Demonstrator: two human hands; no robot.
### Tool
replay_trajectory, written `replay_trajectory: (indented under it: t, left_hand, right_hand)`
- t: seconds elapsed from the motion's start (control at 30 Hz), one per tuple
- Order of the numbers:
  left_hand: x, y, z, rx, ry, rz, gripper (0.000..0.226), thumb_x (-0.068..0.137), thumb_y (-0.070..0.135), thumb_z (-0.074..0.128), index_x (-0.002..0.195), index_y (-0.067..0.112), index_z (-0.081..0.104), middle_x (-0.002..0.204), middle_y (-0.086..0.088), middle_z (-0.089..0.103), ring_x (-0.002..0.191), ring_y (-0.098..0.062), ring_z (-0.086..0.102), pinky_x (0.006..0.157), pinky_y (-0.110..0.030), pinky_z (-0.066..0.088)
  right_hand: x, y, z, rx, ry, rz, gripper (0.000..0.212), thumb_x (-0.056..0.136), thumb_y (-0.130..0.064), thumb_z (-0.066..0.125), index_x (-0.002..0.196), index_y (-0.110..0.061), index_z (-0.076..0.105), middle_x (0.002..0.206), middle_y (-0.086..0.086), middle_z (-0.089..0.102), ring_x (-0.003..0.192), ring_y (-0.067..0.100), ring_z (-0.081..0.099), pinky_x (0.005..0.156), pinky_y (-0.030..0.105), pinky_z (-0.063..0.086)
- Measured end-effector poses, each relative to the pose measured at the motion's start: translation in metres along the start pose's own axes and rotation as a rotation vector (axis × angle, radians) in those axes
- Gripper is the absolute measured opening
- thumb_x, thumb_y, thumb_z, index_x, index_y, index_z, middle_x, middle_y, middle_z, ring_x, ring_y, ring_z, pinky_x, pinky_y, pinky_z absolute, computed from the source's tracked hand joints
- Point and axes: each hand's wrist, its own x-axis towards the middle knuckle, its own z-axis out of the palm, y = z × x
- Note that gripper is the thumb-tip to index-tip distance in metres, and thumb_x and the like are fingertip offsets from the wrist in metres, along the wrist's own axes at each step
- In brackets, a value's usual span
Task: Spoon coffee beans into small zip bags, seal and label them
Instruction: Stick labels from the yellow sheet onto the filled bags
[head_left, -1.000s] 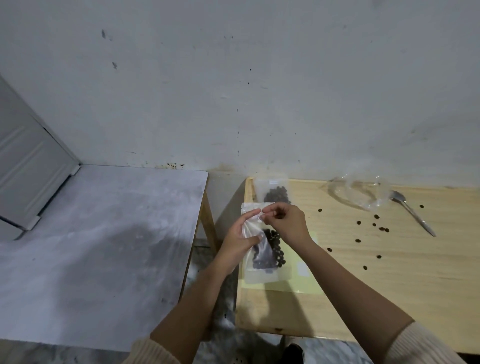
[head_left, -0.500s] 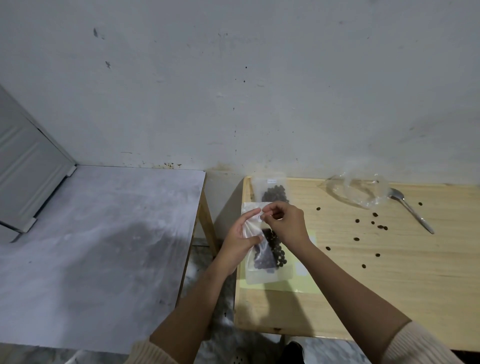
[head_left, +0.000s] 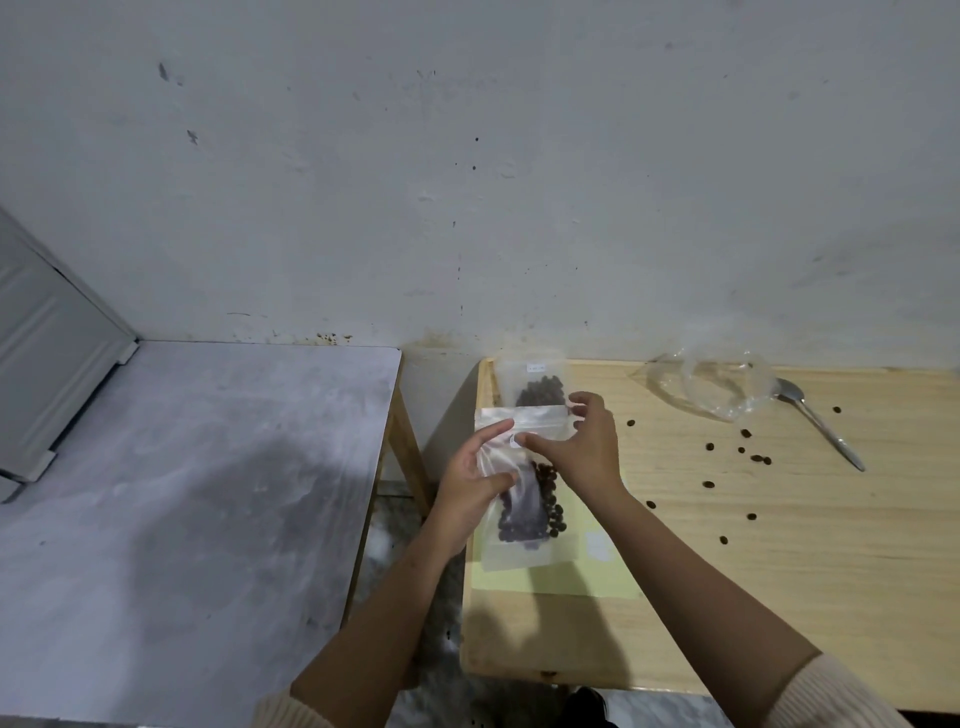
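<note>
My left hand (head_left: 475, 483) grips the left edge of a clear zip bag (head_left: 524, 556) holding dark coffee beans (head_left: 543, 512), above the wooden table's (head_left: 779, 582) left end. My right hand (head_left: 582, 441) is spread across the bag's top. Its thumb presses a small white label (head_left: 515, 440) onto the bag's front, and its fingertips touch the top right corner. A second zip bag (head_left: 535, 382) with beans and a label stands behind, against the wall. A metal spoon (head_left: 821, 428) lies at the table's far right.
A pale yellow sheet (head_left: 597, 579) with a white sticker lies under the bag. An emptied clear plastic bag (head_left: 711, 387) sits beside the spoon, with several loose beans (head_left: 753, 458) scattered near it. A grey table (head_left: 182, 493) stands to the left across a narrow gap.
My right hand has gone from pinching at the bag's top to spreading flat, with the thumb on the label. The bag's top strip now shows unfolded.
</note>
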Motion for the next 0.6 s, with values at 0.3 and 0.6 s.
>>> replay_trajectory:
  t: [0.3,0.6]
  left_hand:
    - [0.034,0.013,0.03,-0.082,0.201,0.015,0.012,0.083,0.007,0.067,0.088,0.018,0.07,0.093,0.005,0.07,0.085,0.001,0.066,0.073,-0.009,0.048]
    - [0.075,0.004,0.053,0.016,0.276,-0.009,0.018,0.086,0.004,0.063,0.095,0.018,0.068,0.098,0.003,0.07,0.095,-0.01,0.066,0.084,-0.02,0.053]
  right_hand:
    - [0.021,0.001,-0.025,0.338,-0.209,0.118,0.03,0.068,-0.016,0.083,0.08,-0.023,0.056,0.085,0.006,0.067,0.078,0.021,0.064,0.076,0.03,0.051]
    - [0.06,0.01,-0.04,0.312,-0.212,0.144,0.036,0.078,-0.001,0.069,0.106,-0.011,0.05,0.072,0.008,0.062,0.057,0.019,0.061,0.072,0.038,0.053]
